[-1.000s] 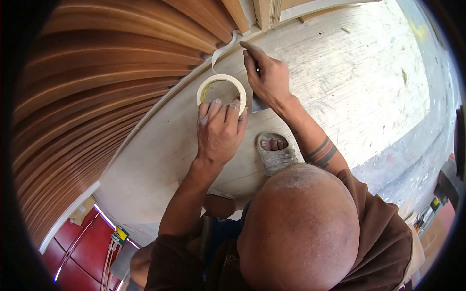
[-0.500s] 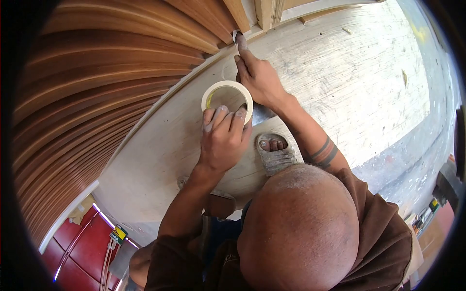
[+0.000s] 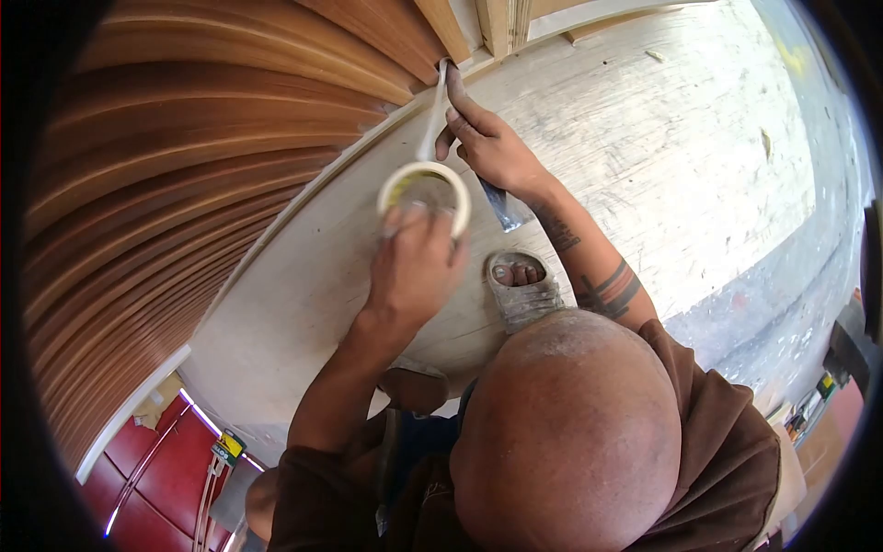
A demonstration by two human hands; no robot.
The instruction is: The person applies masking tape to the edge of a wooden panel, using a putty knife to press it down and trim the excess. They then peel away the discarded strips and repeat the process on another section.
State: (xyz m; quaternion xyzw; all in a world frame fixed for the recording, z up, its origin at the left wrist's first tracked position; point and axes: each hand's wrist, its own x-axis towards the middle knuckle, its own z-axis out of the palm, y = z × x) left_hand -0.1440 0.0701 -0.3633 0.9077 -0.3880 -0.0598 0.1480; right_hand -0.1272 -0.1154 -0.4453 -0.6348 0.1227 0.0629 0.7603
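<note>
My left hand [image 3: 414, 267], blurred by motion, grips a roll of pale masking tape [image 3: 384, 198] by its near rim. From the roll a strip of tape [image 3: 434, 115] runs up to the bottom end of a wooden slat. My right hand [image 3: 492, 147] has its index finger stretched to that end, pressing where the strip meets the wood. Its other fingers are curled, and a flat-bladed scraper [image 3: 501, 204] sticks out beneath the palm towards the wrist; its handle is hidden by the hand.
Brown fluted wooden slats [image 3: 212, 129] curve along the left, with a pale edge strip [image 3: 276, 225] at their foot. Below lies a scuffed plywood sheet [image 3: 662, 138]. A sandalled foot [image 3: 522, 290] rests near the right forearm. Red panels [image 3: 152, 469] stand at lower left.
The tape roll has moved slightly down and left with my left hand, and a strip of tape now stretches between it and the slat. More of the scraper shows under my right hand.
</note>
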